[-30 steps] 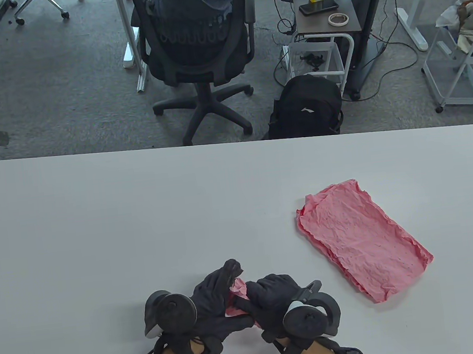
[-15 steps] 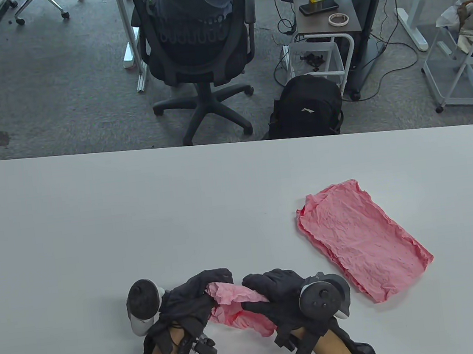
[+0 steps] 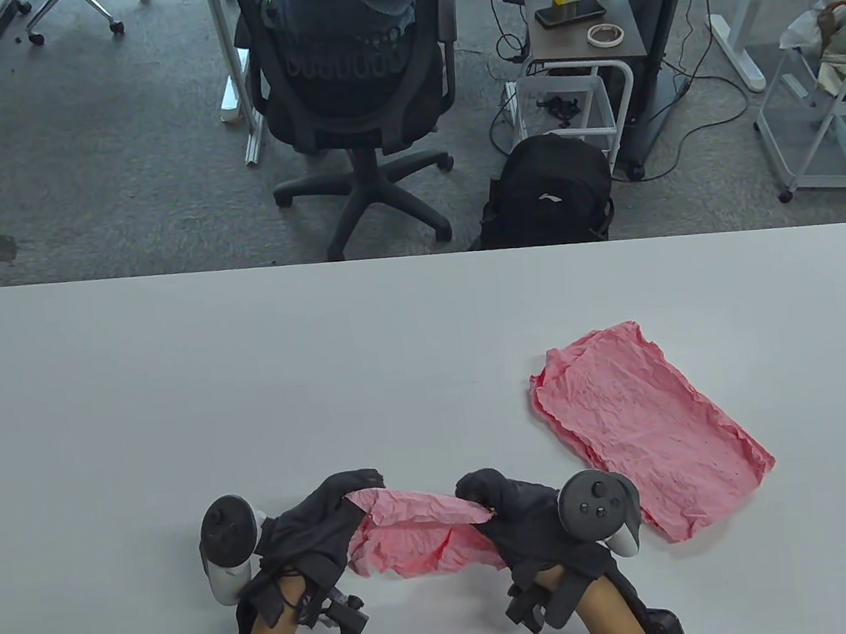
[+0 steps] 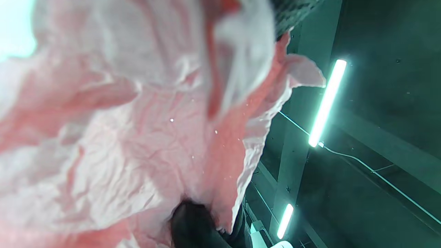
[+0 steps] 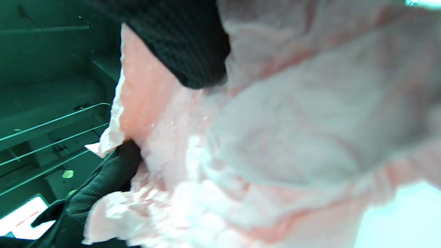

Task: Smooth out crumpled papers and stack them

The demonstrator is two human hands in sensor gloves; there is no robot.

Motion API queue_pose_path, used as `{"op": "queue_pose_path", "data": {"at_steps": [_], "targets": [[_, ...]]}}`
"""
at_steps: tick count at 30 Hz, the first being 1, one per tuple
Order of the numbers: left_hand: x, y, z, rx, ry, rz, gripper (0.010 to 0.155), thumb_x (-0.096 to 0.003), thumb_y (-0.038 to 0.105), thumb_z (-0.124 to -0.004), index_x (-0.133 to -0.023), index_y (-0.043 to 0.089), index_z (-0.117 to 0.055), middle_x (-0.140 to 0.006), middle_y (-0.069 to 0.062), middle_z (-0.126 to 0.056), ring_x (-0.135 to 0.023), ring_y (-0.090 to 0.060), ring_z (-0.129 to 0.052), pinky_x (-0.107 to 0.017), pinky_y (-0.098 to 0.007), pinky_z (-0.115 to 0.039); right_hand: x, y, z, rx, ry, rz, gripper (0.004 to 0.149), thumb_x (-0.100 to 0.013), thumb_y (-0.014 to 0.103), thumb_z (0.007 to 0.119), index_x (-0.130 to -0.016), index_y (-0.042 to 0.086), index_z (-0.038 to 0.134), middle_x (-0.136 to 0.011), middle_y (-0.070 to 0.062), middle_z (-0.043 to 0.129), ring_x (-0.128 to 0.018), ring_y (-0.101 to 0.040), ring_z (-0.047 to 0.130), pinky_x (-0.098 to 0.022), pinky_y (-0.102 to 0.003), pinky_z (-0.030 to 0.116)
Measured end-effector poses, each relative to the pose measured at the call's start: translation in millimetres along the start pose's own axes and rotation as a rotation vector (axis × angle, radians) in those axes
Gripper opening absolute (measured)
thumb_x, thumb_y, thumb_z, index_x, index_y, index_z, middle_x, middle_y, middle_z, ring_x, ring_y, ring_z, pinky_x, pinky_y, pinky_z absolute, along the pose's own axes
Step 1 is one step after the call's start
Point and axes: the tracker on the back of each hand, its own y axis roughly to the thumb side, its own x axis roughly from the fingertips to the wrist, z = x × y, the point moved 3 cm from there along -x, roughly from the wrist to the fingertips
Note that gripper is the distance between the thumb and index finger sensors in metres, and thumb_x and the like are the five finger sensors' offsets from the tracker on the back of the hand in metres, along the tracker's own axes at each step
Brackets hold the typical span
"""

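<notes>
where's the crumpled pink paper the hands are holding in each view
Table view: crumpled pink paper low centre, stretched between the left hand and right hand.
Left wrist view: fills the left two thirds.
Right wrist view: fills the centre and right.
Shared landmark: the black gloved fingers gripping its edge.

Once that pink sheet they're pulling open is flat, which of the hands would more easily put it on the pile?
Probably the right hand: it grips the sheet on the side nearer the flattened pile. The left hand holds the far end.
</notes>
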Motion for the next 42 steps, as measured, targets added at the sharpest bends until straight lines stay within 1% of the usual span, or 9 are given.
{"op": "queue_pose_path", "data": {"at_steps": [5, 10, 15, 20, 23, 29, 33, 36, 42], "targets": [[1.6, -1.5, 9.0, -0.113, 0.014, -0.002, 0.046, -0.0551, 0.048, -0.07, -0.088, 0.019, -0.086, -0.076, -0.004, -0.094, -0.066, -0.033, -0.1, -0.06, -0.057, -0.074, 2.5, -7.7, -13.5, 0.181, -0.014, 0.091, 0.052, -0.046, 0.023, 0.083, -0.096, 0.013, 0.069, -0.07, -0.014, 0.086, -0.068, -0.044, 0.087, -0.053, -0.066, 0.065], [1.0, -10.6, 7.8, 0.153, 0.001, 0.02, 0.046, -0.0548, 0.046, -0.071, -0.088, 0.018, -0.085, -0.077, -0.006, -0.093, -0.068, -0.036, -0.098, -0.061, -0.059, -0.071, 6.0, -20.3, -26.1, 0.202, -0.029, 0.172, 0.04, -0.047, 0.026, 0.081, -0.086, 0.013, 0.082, -0.068, -0.012, 0.081, -0.068, -0.041, 0.082, -0.055, -0.066, 0.061], [1.2, -18.6, 9.6, 0.198, -0.015, 0.053, 0.045, -0.0557, 0.045, -0.07, -0.088, 0.017, -0.084, -0.078, -0.008, -0.092, -0.07, -0.038, -0.097, -0.061, -0.06, -0.07, 5.5, -30.4, -31.9, -0.105, -0.048, 0.129, 0.046, -0.049, 0.027, 0.077, -0.089, 0.01, 0.066, -0.101, -0.023, 0.064, -0.09, -0.054, 0.063, -0.059, -0.07, 0.055], [5.0, -14.3, 25.0, -0.251, 0.078, 0.102, 0.046, -0.0539, 0.044, -0.073, -0.084, 0.013, -0.088, -0.072, -0.01, -0.097, -0.062, -0.038, -0.102, -0.057, -0.06, -0.074, 4.1, -40.7, -28.2, -0.423, -0.016, 0.126, 0.046, -0.048, 0.019, 0.079, -0.09, 0.009, 0.064, -0.074, -0.015, 0.086, -0.063, -0.042, 0.092, -0.053, -0.065, 0.067], [6.7, -10.2, 27.8, -0.392, 0.072, 0.097, 0.045, -0.0539, 0.046, -0.071, -0.086, 0.018, -0.087, -0.073, -0.004, -0.098, -0.062, -0.03, -0.106, -0.058, -0.055, -0.078, 5.3, -37.5, -23.0, -0.356, 0.067, 0.144, 0.055, -0.048, 0.024, 0.082, -0.097, 0.01, 0.059, -0.071, -0.013, 0.085, -0.055, -0.037, 0.092, -0.052, -0.064, 0.067], [4.6, -25.8, 16.1, 0.286, 0.016, 0.099, 0.045, -0.0527, 0.033, -0.073, -0.093, 0.013, -0.078, -0.083, -0.01, -0.089, -0.073, -0.038, -0.096, -0.063, -0.061, -0.069, 5.2, -34.8, -19.0, 0.048, 0.103, 0.215, 0.048, -0.043, 0.032, 0.091, -0.085, 0.011, 0.082, -0.055, -0.007, 0.088, -0.04, -0.029, 0.093, -0.047, -0.061, 0.071], [0.5, -24.9, 5.8, 0.109, -0.078, 0.108, 0.047, -0.0546, 0.042, -0.069, -0.091, 0.014, -0.076, -0.077, -0.006, -0.088, -0.067, -0.032, -0.097, -0.061, -0.058, -0.071, 7.5, -35.7, -22.0, 0.206, 0.037, 0.243, 0.041, -0.045, 0.033, 0.089, -0.081, 0.014, 0.084, -0.066, -0.009, 0.082, -0.072, -0.044, 0.079, -0.057, -0.07, 0.055], [1.7, -23.2, 7.1, -0.033, -0.074, 0.126, 0.05, -0.0515, 0.052, -0.078, -0.086, 0.016, -0.076, -0.072, -0.001, -0.088, -0.063, -0.029, -0.098, -0.06, -0.057, -0.072, 7.7, -38.1, -26.3, 0.074, -0.008, 0.204, 0.044, -0.048, 0.033, 0.083, -0.086, 0.013, 0.071, -0.098, -0.022, 0.07, -0.089, -0.054, 0.066, -0.059, -0.072, 0.053], [2.8, -19.8, 10.3, -0.06, -0.05, 0.098, 0.039, -0.0547, 0.048, -0.076, -0.079, 0.019, -0.083, -0.067, -0.001, -0.092, -0.061, -0.03, -0.1, -0.059, -0.058, -0.073, 6.1, -42.1, -28.7, -0.365, -0.063, 0.135, 0.046, -0.047, 0.019, 0.082, -0.09, 0.015, 0.066, -0.075, -0.013, 0.087, -0.062, -0.04, 0.095, -0.052, -0.063, 0.07]]}}
